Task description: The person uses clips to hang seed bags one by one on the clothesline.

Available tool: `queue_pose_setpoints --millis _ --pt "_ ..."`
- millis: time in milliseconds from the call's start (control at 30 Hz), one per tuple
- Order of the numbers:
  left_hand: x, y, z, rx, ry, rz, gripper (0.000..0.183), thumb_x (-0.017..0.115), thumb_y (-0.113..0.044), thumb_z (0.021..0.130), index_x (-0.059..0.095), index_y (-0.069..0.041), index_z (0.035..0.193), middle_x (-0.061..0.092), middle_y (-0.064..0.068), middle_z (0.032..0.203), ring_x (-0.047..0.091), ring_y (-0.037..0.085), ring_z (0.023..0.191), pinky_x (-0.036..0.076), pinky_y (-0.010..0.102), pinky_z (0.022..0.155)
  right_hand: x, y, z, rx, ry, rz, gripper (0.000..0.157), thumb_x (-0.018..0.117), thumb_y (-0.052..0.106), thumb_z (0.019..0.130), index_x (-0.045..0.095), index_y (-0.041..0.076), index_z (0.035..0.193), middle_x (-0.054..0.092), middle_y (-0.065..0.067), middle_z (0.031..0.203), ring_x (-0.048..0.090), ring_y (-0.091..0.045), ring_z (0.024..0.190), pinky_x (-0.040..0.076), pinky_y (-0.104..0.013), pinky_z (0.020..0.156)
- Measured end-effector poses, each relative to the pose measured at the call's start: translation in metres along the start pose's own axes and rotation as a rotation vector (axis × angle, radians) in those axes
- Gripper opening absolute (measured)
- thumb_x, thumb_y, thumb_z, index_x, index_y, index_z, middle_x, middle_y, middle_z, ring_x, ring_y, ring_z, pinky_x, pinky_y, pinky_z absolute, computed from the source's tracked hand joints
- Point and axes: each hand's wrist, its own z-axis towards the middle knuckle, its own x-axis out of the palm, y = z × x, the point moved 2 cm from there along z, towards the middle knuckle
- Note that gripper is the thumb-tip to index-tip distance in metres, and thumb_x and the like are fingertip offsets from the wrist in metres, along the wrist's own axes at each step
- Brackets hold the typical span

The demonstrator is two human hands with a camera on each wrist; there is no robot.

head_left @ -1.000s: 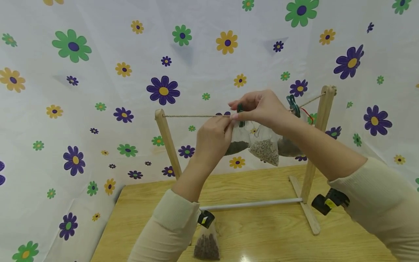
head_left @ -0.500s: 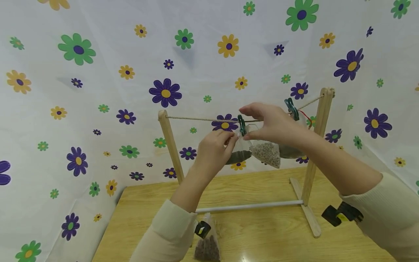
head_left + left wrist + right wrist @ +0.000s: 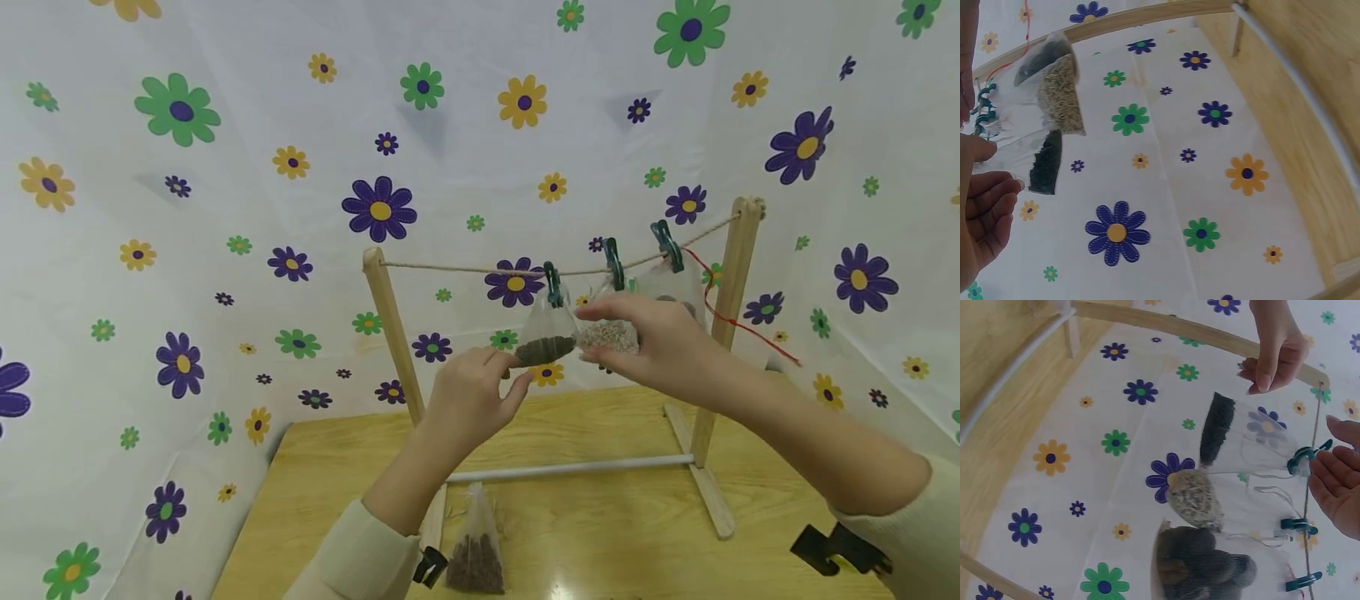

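Three clear bags hang from a rope [image 3: 450, 267], each under a dark green clip [image 3: 552, 285]. The leftmost bag [image 3: 546, 350] has dark filling, the middle bag [image 3: 609, 337] pale grains, and the right bag [image 3: 1204, 556] dark rounded lumps like stones. My left hand [image 3: 472, 396] is beside the lower left of the dark-filled bag, fingers loosely bent and holding nothing; whether a fingertip touches the bag I cannot tell. Thumb and fingers spread apart, my right hand [image 3: 663, 343] is in front of the middle bag, partly covering it and the right one.
The rope runs between two wooden posts [image 3: 393, 333], joined low down by a white rod [image 3: 577, 469]. Another bag [image 3: 476, 560] with brown filling stands on the wooden table [image 3: 600, 533]. A red string [image 3: 738, 323] dangles near the right post. Flowered cloth hangs behind.
Both hands have let go of the leftmost clip and bag and moved down. The right hand has also shifted right, uncovering the clips. The dark-filled bag hangs by its clip.
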Motion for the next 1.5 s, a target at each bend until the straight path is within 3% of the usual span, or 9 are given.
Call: queue_pose_setpoints --millis 133,433,733,933,1100,1200,1300,1400,1500 --pt "0.004 0.001 -0.017 0.028 0.053 0.039 0.020 0.074 -0.027 0.081 0.070 -0.007 0.083 0.067 0.001 0.072 0.060 0.011 0.060 0.049 0.024 0.053 0.020 -0.001 -0.019 -0.054 0.018 0.012 0.042 0.080 0.005 0.071 0.063 -0.003 0.108 0.069 -0.014 0.104 0.066 -0.028 0.096 0.055 -0.038 0.078" --pt "0.017 0.019 -0.065 0.052 0.156 0.082 0.026 0.078 -0.029 0.076 0.068 -0.007 0.084 0.066 0.002 0.074 0.062 0.016 0.064 0.051 0.027 0.056 0.076 -0.002 -0.066 0.063 0.249 -0.057 0.036 0.077 0.015 0.077 0.064 0.000 0.108 0.068 -0.010 0.103 0.065 -0.025 0.096 0.054 -0.037 0.080" --pt "0.026 0.032 -0.122 -0.013 0.325 0.123 0.024 0.077 -0.031 0.077 0.070 -0.009 0.084 0.068 0.001 0.074 0.063 0.015 0.061 0.052 0.028 0.055 0.127 0.002 -0.119 0.200 0.516 -0.053 0.039 0.076 0.028 0.078 0.064 0.002 0.105 0.067 -0.007 0.100 0.064 -0.024 0.092 0.053 -0.033 0.076" --pt "0.037 0.036 -0.155 -0.155 0.546 0.104 0.026 0.071 -0.033 0.082 0.070 -0.008 0.090 0.068 0.004 0.080 0.065 0.018 0.069 0.054 0.031 0.059 0.153 0.002 -0.156 0.228 0.611 -0.154 0.037 0.078 0.033 0.075 0.065 0.003 0.094 0.067 -0.005 0.086 0.063 -0.020 0.080 0.053 -0.029 0.067" --pt "0.052 0.042 -0.188 -0.304 0.632 -0.076 0.026 0.068 -0.030 0.086 0.070 -0.006 0.095 0.069 0.005 0.084 0.066 0.019 0.075 0.053 0.030 0.059 0.167 0.000 -0.182 0.295 0.658 -0.178 0.036 0.078 0.035 0.074 0.062 0.004 0.083 0.062 -0.003 0.071 0.060 -0.017 0.063 0.049 -0.027 0.053" --pt "0.061 0.047 -0.207 -0.433 0.691 -0.211 0.030 0.063 -0.033 0.090 0.069 -0.006 0.099 0.068 0.003 0.087 0.065 0.019 0.077 0.053 0.030 0.061 0.172 -0.001 -0.196 0.374 0.668 -0.165 0.037 0.079 0.036 0.073 0.059 0.005 0.075 0.056 0.000 0.062 0.054 -0.012 0.053 0.046 -0.024 0.046" --pt "0.070 0.051 -0.221 -0.568 0.733 -0.342 0.038 0.060 -0.037 0.092 0.068 -0.003 0.105 0.067 0.005 0.091 0.064 0.020 0.080 0.053 0.034 0.065 0.175 -0.001 -0.209 0.510 0.688 -0.122 0.040 0.078 0.036 0.074 0.053 0.007 0.065 0.046 0.004 0.054 0.043 -0.007 0.046 0.042 -0.024 0.041" --pt "0.078 0.052 -0.230 -0.699 0.741 -0.503 0.046 0.058 -0.038 0.093 0.064 0.004 0.111 0.067 0.010 0.099 0.064 0.024 0.086 0.054 0.038 0.071 0.178 0.000 -0.218 0.654 0.735 -0.085 0.045 0.075 0.039 0.076 0.048 0.009 0.056 0.039 0.005 0.051 0.034 -0.007 0.046 0.041 -0.026 0.040" --pt "0.085 0.051 -0.235 -0.840 0.725 -0.648 0.049 0.057 -0.039 0.093 0.062 0.006 0.114 0.066 0.014 0.106 0.063 0.027 0.093 0.054 0.041 0.076 0.183 0.001 -0.223 0.764 0.807 -0.087 0.050 0.071 0.048 0.077 0.049 0.010 0.054 0.040 0.004 0.053 0.038 -0.010 0.049 0.045 -0.033 0.044"
